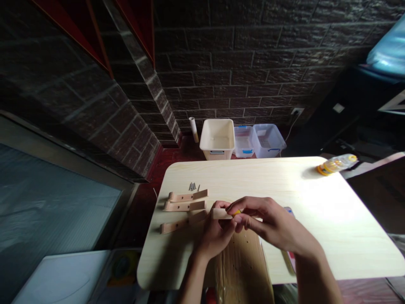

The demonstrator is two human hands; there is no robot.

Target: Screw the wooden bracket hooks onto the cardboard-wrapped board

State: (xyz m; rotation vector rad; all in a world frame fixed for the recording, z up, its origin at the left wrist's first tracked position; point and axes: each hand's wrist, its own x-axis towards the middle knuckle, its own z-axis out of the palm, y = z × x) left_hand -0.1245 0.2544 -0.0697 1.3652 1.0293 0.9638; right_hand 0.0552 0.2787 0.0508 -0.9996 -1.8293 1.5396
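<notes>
My left hand (218, 236) is closed around a pale wooden block (220, 213), held above the table's near side. With its fingers pinched, my right hand (272, 219) grips a small yellow object (236, 213) at the block's right end; its kind is mostly hidden by the fingers. Left of my hands lie three wooden pieces with dark holes: a far one (186, 196), a middle one (182, 206) and a near one (177, 226). Several screws (192, 186) rest just beyond them. Beneath my hands is a brown cardboard piece (243, 270) with small holes.
A clear bottle with yellow ends (337, 164) stands at the right of the pale table (253, 173). A flat, partly hidden item (290, 261) lies under my right forearm. Past the far edge are a cream bin (217, 145), clear plastic boxes (268, 141) and a tube (193, 128).
</notes>
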